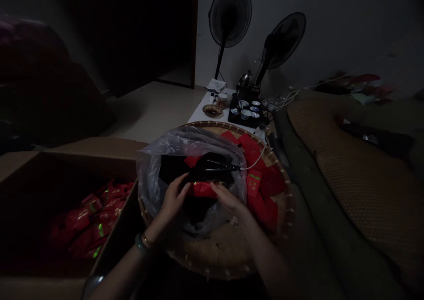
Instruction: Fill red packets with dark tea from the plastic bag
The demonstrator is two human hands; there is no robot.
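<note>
"What's around the hands?"

"It's a dim room. A wide round woven bamboo tray (218, 251) fills the middle, and an open cardboard box (92, 147) stands to its left, holding a heap of red packets (89, 220). Farther off, a white bench (202, 114) carries a black tea tray (238, 114) with small cups, and a metal kettle (245, 80) stands just behind it. Two standing fans (230, 15) rise beyond, and a woven cushion (357, 167) lies on the right."

"And on the bamboo tray?"

"A clear plastic bag (149, 176) lies open on the left, with loose red envelopes (265, 189) spread to its right. In the bag's mouth sits a black tong-shaped tool (215, 167), its white cord (255, 158) running over the far rim."

"What are the hands doing?"

"They're working at one red packet (203, 189), just on the near side of the black tool. The right hand (228, 198) lies on its right end, fingers (215, 188) extended and close together. The left hand (170, 198) curls at its left end, but I can't tell if those fingers pinch it."

"Anything in the way?"

"The bag's loose plastic bunches around both hands."
</note>
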